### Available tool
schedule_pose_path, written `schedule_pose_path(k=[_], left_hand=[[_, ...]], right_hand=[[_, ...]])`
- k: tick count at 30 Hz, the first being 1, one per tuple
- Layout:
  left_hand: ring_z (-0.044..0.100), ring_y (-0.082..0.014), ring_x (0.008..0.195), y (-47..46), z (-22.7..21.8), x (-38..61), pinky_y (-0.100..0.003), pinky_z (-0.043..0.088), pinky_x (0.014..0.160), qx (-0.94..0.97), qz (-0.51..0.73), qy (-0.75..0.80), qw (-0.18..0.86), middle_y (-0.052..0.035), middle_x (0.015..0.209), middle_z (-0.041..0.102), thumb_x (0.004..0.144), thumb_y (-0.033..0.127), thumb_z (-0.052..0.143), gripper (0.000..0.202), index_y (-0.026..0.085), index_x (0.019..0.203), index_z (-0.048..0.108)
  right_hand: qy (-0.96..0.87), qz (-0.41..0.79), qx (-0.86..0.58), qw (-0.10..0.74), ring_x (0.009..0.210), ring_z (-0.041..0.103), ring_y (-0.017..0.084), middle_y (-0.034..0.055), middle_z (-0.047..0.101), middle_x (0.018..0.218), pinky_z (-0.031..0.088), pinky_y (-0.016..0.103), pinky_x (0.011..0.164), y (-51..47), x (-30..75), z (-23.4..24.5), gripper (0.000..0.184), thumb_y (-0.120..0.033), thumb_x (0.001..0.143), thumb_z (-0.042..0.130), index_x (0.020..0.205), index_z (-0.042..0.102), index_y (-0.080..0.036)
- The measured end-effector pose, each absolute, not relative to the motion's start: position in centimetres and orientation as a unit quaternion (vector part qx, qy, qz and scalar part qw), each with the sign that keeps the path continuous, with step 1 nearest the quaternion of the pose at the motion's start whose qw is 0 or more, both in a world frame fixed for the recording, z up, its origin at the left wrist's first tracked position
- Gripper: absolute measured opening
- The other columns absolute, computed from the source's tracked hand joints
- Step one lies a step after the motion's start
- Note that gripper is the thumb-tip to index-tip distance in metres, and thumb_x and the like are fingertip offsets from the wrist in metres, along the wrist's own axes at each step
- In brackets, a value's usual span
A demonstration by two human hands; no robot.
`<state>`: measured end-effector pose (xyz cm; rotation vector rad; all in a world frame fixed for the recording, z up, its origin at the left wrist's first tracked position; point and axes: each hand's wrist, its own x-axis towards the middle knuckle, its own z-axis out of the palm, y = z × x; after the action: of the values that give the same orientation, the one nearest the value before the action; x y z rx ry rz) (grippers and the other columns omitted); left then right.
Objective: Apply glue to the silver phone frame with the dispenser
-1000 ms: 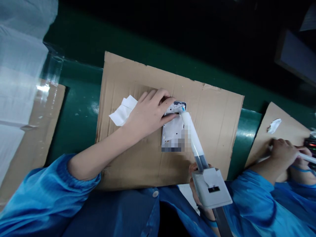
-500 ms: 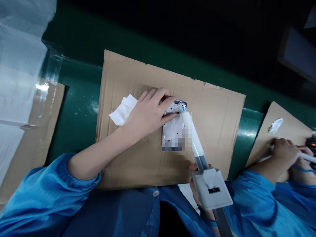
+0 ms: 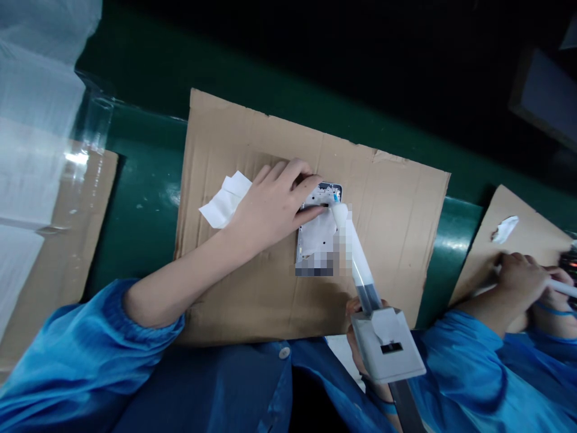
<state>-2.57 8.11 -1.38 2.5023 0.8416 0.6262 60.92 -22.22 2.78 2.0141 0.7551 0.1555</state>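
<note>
Cardboard sheet (image 3: 387, 198) is carrying a thin, light, rigid-looking phone frame (image 3: 317, 231) near its centre, the left hand (image 3: 270, 204) pinning its top-left edge with flattened fingers while the right hand (image 3: 360, 346), closed around a dispenser syringe (image 3: 356, 258), is touching the tip there.

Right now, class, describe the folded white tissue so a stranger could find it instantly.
Start at the big cardboard sheet on the green bench. Beside the left hand lies the tissue, partly tucked under it. It is soft, folded and flat, unlike the rigid white frame nearby.

Silver phone frame (image 3: 315, 231) flat on cardboard; syringe dispenser (image 3: 356, 258) tip touching it.
</note>
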Motion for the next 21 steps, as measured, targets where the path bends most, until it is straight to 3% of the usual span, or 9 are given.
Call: schedule_pose_path(k=[14,21], left_hand=[[0.071,-0.0396,0.13,8.16,-1.48,-2.55,-0.054,0.06,0.104,0.899,0.225,0.301,0.226,-0.0196,0.146,0.071,0.123,0.049,0.064,0.045,0.017,0.154,0.07],[0.069,-0.0417,0.133,8.21,-1.24,-2.56,-0.057,0.058,0.107,0.896,0.217,0.298,0.246,-0.0199,0.149,0.071,0.122,0.047,0.063,0.044,0.019,0.156,0.071]], right_hand=[[0.327,0.055,0.813,0.478,0.124,0.072,0.034,0.0262,0.073,0.132,0.051,0.052,0.111,-22.49,61.63,2.79,0.062,-0.019,0.121,0.021,0.127,0.079,-0.001],[0.336,0.054,0.81,0.477,0.126,0.073,0.033,0.0261,0.072,0.131,0.05,0.045,0.102,-22.79,61.58,2.9,0.06,-0.021,0.121,0.023,0.127,0.079,0.0]])
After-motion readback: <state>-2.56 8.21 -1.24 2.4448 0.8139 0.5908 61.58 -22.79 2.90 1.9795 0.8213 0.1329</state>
